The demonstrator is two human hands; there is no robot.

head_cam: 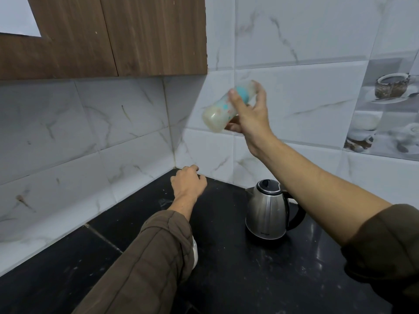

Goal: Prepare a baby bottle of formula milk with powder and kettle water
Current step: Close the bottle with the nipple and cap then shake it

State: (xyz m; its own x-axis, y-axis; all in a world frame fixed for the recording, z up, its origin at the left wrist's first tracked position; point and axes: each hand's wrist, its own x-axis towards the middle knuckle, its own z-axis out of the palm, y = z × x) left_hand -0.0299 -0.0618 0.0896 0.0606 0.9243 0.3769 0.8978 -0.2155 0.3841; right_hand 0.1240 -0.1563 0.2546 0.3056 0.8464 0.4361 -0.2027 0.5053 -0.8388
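My right hand [249,114] is raised in front of the tiled wall and grips a baby bottle [217,112]. The bottle is blurred, tilted almost sideways with its base to the lower left, and holds whitish milk; it has teal markings. A steel kettle [267,211] with a black lid and handle stands on the black counter [249,279], below my right forearm. My left hand [188,184] hovers low over the counter's back corner, fingers curled, with nothing visible in it. A white object [195,253] peeks out from under my left sleeve, mostly hidden.
Marble-look tiled walls [90,132] meet in a corner behind the counter. A brown wooden wall cabinet [113,35] hangs above at the upper left. Decorative tiles with cups [390,105] sit on the right wall.
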